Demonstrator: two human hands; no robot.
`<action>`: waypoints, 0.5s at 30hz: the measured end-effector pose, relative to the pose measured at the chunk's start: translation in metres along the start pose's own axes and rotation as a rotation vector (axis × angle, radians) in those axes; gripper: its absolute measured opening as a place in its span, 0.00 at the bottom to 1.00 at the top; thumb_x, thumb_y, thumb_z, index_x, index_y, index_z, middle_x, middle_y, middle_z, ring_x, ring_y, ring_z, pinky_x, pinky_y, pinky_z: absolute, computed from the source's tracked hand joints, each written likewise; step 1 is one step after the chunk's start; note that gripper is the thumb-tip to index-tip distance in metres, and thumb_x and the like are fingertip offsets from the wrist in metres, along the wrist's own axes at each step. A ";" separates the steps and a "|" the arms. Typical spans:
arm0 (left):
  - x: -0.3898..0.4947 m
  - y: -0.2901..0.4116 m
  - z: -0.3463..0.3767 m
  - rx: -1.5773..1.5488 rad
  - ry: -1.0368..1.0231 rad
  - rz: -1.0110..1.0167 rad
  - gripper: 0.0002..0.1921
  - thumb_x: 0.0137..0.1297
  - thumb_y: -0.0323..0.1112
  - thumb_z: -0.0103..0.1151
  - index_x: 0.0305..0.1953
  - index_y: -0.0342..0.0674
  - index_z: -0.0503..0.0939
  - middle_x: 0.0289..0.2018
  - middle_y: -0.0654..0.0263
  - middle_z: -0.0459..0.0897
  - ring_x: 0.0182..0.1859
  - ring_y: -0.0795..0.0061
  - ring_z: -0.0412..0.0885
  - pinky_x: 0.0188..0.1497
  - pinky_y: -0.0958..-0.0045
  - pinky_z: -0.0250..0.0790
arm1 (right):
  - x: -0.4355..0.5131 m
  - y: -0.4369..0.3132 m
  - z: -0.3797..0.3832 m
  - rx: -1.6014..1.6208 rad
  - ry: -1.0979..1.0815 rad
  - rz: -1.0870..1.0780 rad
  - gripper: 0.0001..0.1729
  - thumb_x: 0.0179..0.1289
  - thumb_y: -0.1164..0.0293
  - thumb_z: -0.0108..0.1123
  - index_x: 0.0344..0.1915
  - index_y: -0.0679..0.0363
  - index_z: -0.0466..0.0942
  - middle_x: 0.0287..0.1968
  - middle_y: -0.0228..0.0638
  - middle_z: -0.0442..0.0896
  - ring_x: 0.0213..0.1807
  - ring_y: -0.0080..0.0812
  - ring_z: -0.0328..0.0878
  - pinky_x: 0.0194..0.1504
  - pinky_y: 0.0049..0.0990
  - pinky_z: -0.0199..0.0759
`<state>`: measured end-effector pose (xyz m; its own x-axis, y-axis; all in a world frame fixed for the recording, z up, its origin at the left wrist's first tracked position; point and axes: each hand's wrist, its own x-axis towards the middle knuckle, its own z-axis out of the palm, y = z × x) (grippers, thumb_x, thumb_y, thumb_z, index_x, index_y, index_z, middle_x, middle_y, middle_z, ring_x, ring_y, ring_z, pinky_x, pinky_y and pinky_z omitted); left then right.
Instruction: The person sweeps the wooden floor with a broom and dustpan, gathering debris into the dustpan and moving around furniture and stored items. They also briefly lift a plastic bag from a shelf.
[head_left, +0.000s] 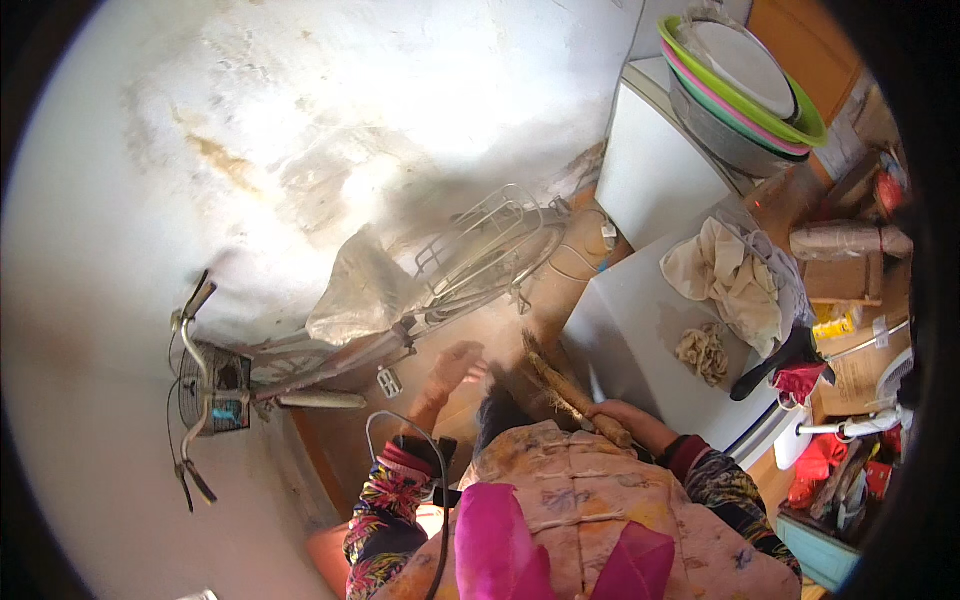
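Observation:
My right hand (616, 417) is closed around the handle of a worn straw hand broom (559, 388), held low in front of my body with its dark, frayed end pointing up and left. My left hand (457, 367) hangs above the floor to the left of it, fingers apart and slightly curled, with nothing visible in it. Beyond my hands, a bicycle (337, 367) leans along the stained white wall. A crumpled plastic cover (364, 289) lies over its saddle area.
To the right stands a white appliance (637, 322) with crumpled cloths (731, 277) on top. Stacked basins (750, 97) rest on another white cabinet behind it. The bicycle's pedal (389, 382) juts out near my left hand. A dark cable (442, 480) loops by my left sleeve.

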<state>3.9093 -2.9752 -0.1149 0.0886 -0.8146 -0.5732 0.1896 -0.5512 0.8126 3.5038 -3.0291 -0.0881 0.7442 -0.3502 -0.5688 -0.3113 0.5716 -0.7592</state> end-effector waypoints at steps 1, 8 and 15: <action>0.018 0.009 -0.011 -0.012 -0.006 0.008 0.16 0.72 0.39 0.52 0.53 0.34 0.74 0.35 0.60 0.83 0.36 0.73 0.82 0.39 0.73 0.77 | 0.007 0.002 -0.001 -0.056 0.015 -0.073 0.14 0.73 0.69 0.44 0.54 0.55 0.74 0.47 0.33 0.71 0.48 0.25 0.72 0.55 0.22 0.65; 0.173 0.070 -0.090 0.416 0.090 0.329 0.15 0.69 0.38 0.56 0.48 0.34 0.78 0.32 0.69 0.81 0.34 0.82 0.76 0.37 0.78 0.69 | 0.097 0.001 0.009 0.378 0.309 0.383 0.17 0.65 0.57 0.58 0.44 0.58 0.77 0.39 0.32 0.76 0.38 0.24 0.75 0.41 0.22 0.69; 0.326 0.115 -0.112 0.426 0.171 0.297 0.11 0.64 0.38 0.58 0.40 0.36 0.79 0.27 0.74 0.74 0.27 0.84 0.69 0.28 0.77 0.60 | 0.103 -0.054 0.066 0.407 0.614 0.287 0.16 0.57 0.59 0.67 0.34 0.60 0.77 0.29 0.32 0.79 0.28 0.26 0.76 0.32 0.25 0.70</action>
<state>4.0693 -3.2839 -0.2205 0.2421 -0.9249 -0.2932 -0.2775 -0.3555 0.8925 3.6357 -3.0472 -0.0851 0.1708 -0.4269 -0.8880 -0.1132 0.8868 -0.4481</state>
